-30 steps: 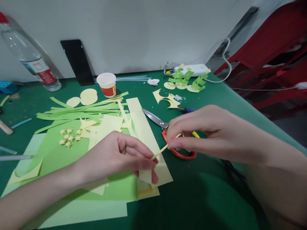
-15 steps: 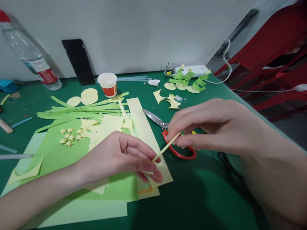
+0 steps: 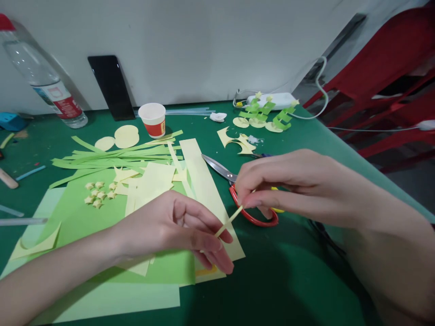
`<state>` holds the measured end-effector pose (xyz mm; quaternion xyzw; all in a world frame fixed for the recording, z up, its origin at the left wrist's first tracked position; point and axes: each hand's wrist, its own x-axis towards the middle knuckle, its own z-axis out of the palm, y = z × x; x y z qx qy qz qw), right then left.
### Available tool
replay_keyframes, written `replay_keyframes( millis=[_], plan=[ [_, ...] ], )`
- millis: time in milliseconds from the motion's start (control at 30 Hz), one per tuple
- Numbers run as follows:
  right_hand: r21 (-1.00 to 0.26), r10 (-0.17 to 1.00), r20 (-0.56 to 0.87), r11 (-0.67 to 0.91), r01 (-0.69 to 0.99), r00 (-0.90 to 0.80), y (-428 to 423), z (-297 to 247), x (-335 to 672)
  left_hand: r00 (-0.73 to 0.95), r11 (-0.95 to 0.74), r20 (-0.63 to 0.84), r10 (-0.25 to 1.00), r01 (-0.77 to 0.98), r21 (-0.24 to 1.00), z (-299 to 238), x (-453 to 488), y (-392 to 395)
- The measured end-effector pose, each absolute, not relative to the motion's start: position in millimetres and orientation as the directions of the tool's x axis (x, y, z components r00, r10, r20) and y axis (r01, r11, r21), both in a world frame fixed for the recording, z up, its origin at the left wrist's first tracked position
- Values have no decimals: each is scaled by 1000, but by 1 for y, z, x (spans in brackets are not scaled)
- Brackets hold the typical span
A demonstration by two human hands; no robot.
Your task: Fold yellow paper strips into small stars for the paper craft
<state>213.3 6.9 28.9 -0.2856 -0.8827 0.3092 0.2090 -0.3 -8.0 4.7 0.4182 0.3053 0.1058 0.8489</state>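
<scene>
Between my two hands stretches a narrow pale yellow paper strip [image 3: 229, 222]. My left hand [image 3: 183, 226] pinches its lower end between thumb and fingers, over the stacked paper. The thumb and fingers of my right hand [image 3: 288, 190] grip the upper end, partly hiding it. Beneath my right hand lie red-handled scissors [image 3: 220, 168], blades pointing to the far left. Several small folded paper stars [image 3: 101, 195] sit on the green paper [image 3: 73, 217] left of my left hand. Pale yellow sheets and scraps [image 3: 158, 174] lie behind that hand.
Green paper strips [image 3: 112, 158] lie near a paper cup [image 3: 152, 120]. A phone [image 3: 111, 88] leans on the wall beside a water bottle [image 3: 56, 90]. At the back right stand green paper pieces with stars [image 3: 260, 108], near a white power strip [image 3: 285, 99].
Both hands have moved slightly down, the right one also a little left. Less of the strip shows between them. Other things on the table stay put.
</scene>
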Motion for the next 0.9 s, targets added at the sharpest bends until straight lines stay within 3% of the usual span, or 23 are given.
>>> replay_keyframes(
  millis=[467,567,667,733,767,833,900],
  plan=[
    [-591,511,261,755,283,-819,11,24,214,862,487,-309,402,84,869,10,-5,-10],
    [-593,603,354,736,327,-715,11,21,211,827,419,-252,502,22,908,7,-3,-13],
    [-712,816,417,567,414,-401,10,17,206,669,224,-95,737,-109,968,5,-2,-16],
    [-786,891,353,448,426,-286,9,16,202,550,83,6,835,-138,987,5,-2,-18],
    [-814,905,290,404,418,-311,8,16,200,507,28,43,861,-132,991,5,-2,-18],
    [-887,876,119,305,346,-468,6,14,196,448,-55,91,889,-93,994,4,-2,-20],
    [-965,772,-53,123,231,-634,2,12,191,415,-123,128,901,-39,992,3,-1,-21]
  ],
)
